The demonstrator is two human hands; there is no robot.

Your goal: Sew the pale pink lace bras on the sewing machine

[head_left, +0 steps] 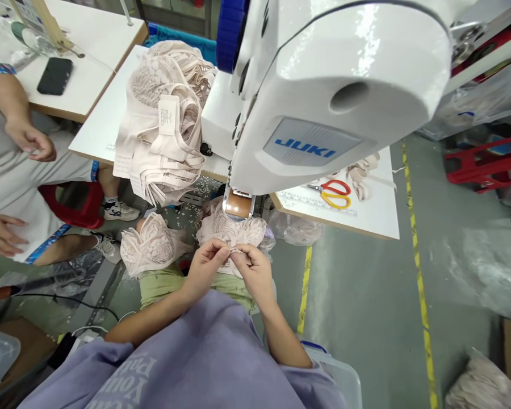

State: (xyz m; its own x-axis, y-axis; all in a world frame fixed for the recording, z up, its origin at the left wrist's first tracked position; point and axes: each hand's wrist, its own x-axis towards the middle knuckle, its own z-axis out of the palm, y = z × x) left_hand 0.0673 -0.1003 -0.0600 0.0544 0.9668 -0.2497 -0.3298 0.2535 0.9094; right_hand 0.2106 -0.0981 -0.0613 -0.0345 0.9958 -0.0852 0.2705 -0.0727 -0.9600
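Observation:
My left hand (206, 262) and my right hand (254, 274) meet fingertip to fingertip in front of the sewing machine (344, 74). Both pinch a thin pale part of a beige lace bra (230, 226), which lies over my lap beneath the machine's sewing head. Just what part is between the fingers is too small to tell. To the left, a second beige lace bra (152, 247) drapes over my knee. A thick pile of beige bras (164, 125), with a white label on top, sits on the worktable's left part and hangs over its edge.
Red-and-yellow-handled scissors (336, 194) lie on the table's right part (378, 213) beside a printed ruler strip. At left sits a co-worker (21, 153) near another table with a black phone (55, 75). A red stool (489, 165) stands at far right.

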